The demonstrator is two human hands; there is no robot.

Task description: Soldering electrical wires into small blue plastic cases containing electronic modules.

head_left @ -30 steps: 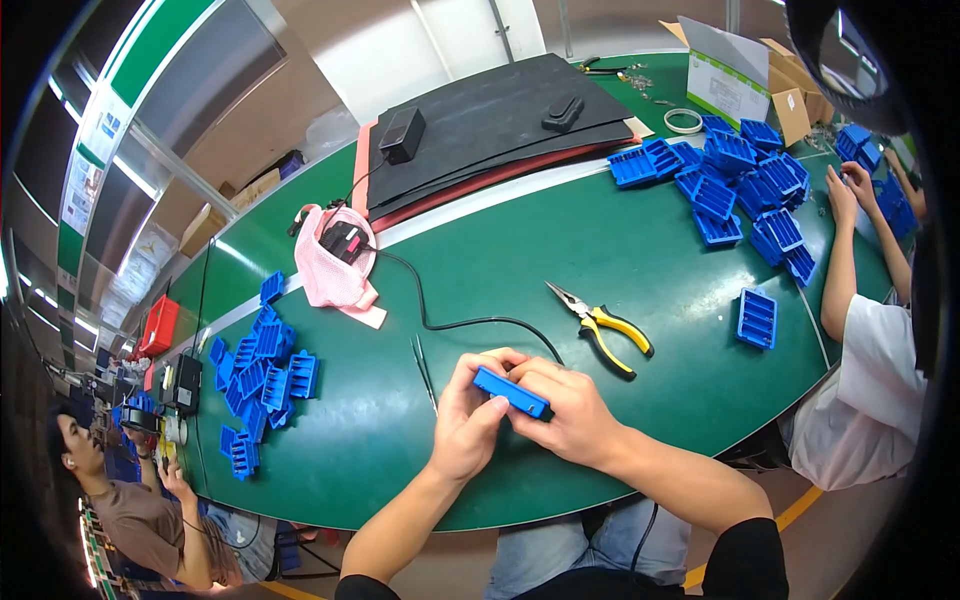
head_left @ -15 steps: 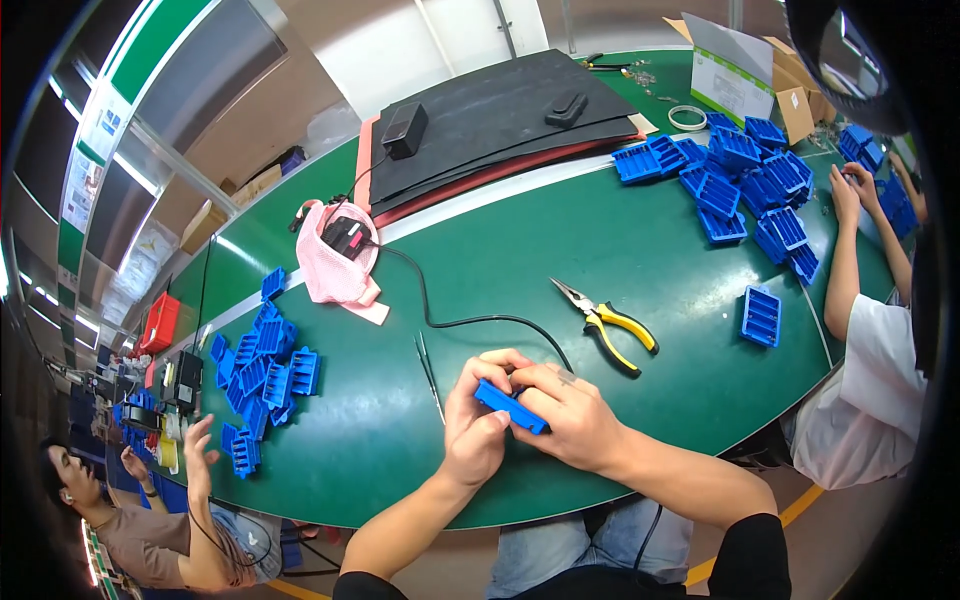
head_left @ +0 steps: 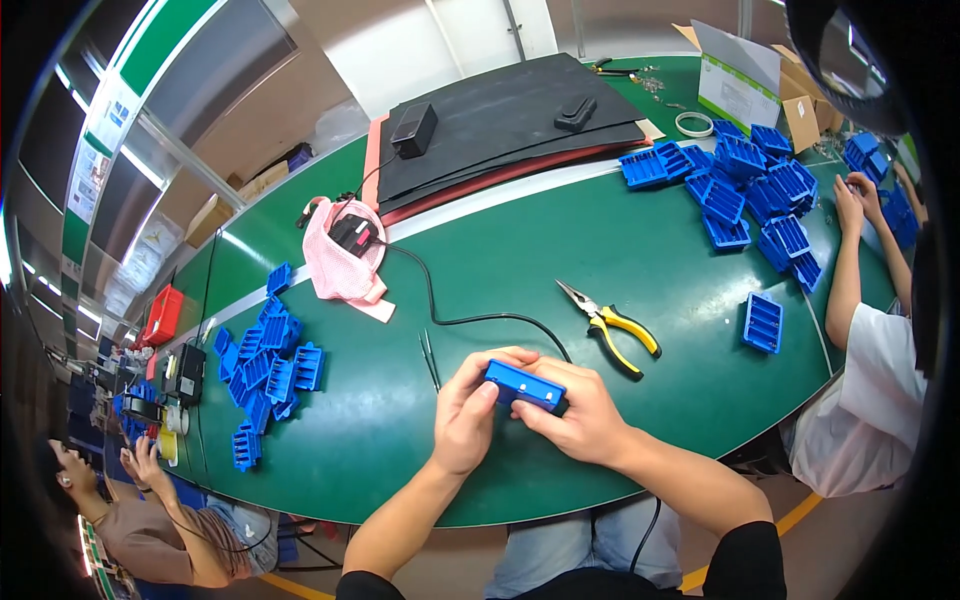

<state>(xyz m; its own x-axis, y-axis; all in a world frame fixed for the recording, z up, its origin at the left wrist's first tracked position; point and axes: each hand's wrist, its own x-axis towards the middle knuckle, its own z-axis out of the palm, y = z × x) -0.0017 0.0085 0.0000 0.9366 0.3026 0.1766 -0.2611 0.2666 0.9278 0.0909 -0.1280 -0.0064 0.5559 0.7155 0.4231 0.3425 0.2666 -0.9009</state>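
Observation:
A blue plastic compartment tray (head_left: 524, 386) is gripped at both ends above the near part of the green table. My left hand (head_left: 465, 415) is closed on its left end, thumb on the near side. My right hand (head_left: 580, 412) wraps its right end, with the thumb along the lower edge. One long side of the tray, with small light spots on it, faces me. Steel tweezers (head_left: 429, 360) lie beside my left hand. Yellow-handled long-nose pliers (head_left: 612, 330) rest beyond my right hand, and a black cable (head_left: 480, 318) runs toward my hands.
Blue trays are heaped at left (head_left: 265, 355) and far right (head_left: 740, 190); a single tray (head_left: 763, 323) lies at right. Black mats (head_left: 490, 130) cover the far table (head_left: 500, 270), near a pink cloth (head_left: 340, 265). Co-workers sit at left (head_left: 170, 530) and right (head_left: 860, 390).
The tray has turned in my hands, so its long side now shows more fully. My right fingers have shifted toward its right end. The co-worker at left has lowered an arm.

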